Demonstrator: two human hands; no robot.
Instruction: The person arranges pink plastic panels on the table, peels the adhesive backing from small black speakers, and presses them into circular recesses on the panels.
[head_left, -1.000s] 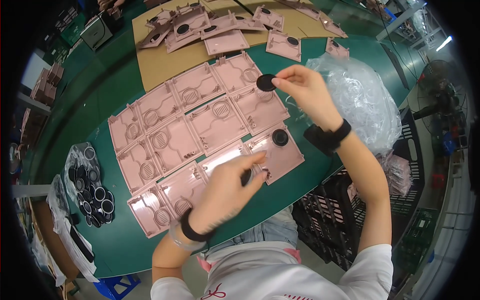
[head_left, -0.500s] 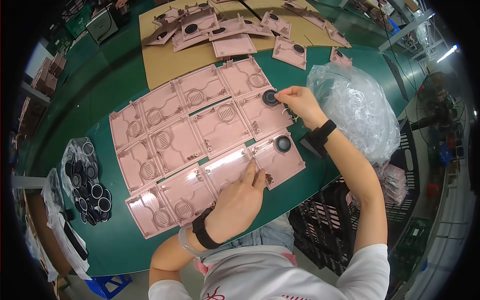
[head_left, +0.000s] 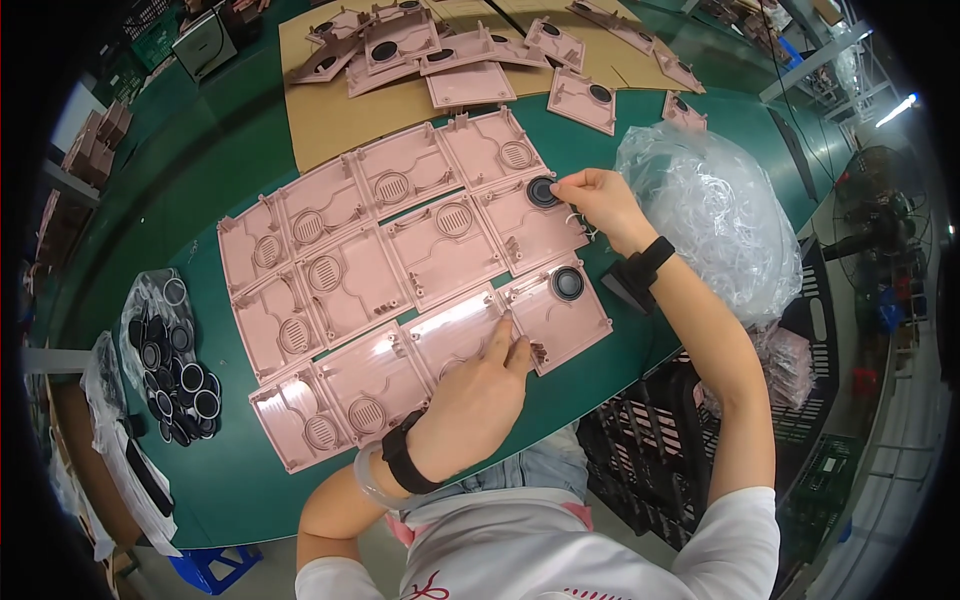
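Pink plastic panels point(head_left: 440, 262) with round slotted grilles lie in rows on the green table. On the far right panel of the middle row point(head_left: 540, 232), my right hand point(head_left: 603, 205) pinches the rim of a round black part point(head_left: 542, 191) that looks like a small speaker, seated over the grille spot. Thin white strands show just under those fingers. A second black speaker point(head_left: 567, 284) sits in the near right panel point(head_left: 555, 325). My left hand point(head_left: 470, 415) rests with fingers stretched out on the near row, its fingertips by the seam beside that panel.
A clear plastic bag point(head_left: 710, 225) of whitish strands bulges right of the panels. At the left lie a bag and pile of black speakers point(head_left: 185, 385). Cardboard point(head_left: 320, 125) at the back carries pink panels with black discs point(head_left: 383, 50). A black crate point(head_left: 645, 440) stands below the table's right edge.
Almost nothing differs. Both hands keep their places, the right still pinching the black speaker; the view has shifted very slightly.
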